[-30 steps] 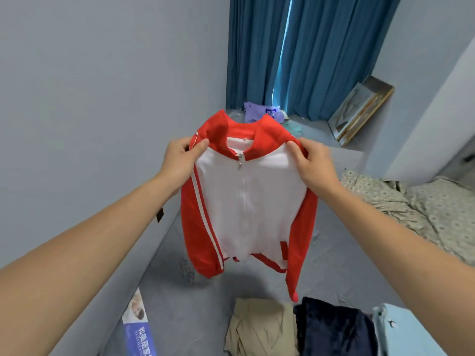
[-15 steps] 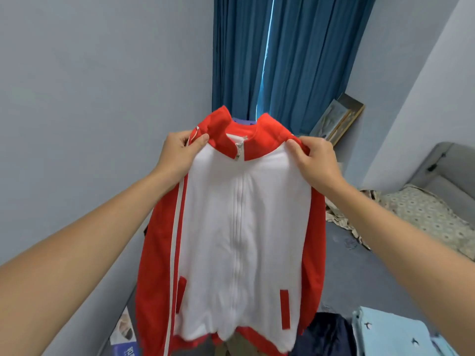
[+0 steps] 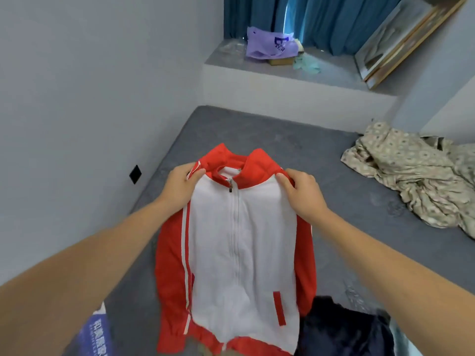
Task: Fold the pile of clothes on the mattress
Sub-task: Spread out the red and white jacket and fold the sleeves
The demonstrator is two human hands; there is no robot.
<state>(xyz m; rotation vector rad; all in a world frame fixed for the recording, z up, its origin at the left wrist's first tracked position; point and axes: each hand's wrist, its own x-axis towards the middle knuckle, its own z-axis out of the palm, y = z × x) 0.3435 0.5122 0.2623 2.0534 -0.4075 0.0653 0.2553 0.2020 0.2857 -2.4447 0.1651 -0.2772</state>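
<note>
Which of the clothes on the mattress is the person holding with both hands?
The red-and-white zip jacket: the left hand and right hand pinch its shoulders. The dark navy garment and the crumpled patterned cloth lie untouched.

Grey walls point(image 3: 90, 86), teal curtains point(image 3: 334, 21)

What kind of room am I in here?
Likely a bedroom: a bare grey mattress against the wall, a crumpled bedsheet on it, and blue curtains over a window ledge.
</note>
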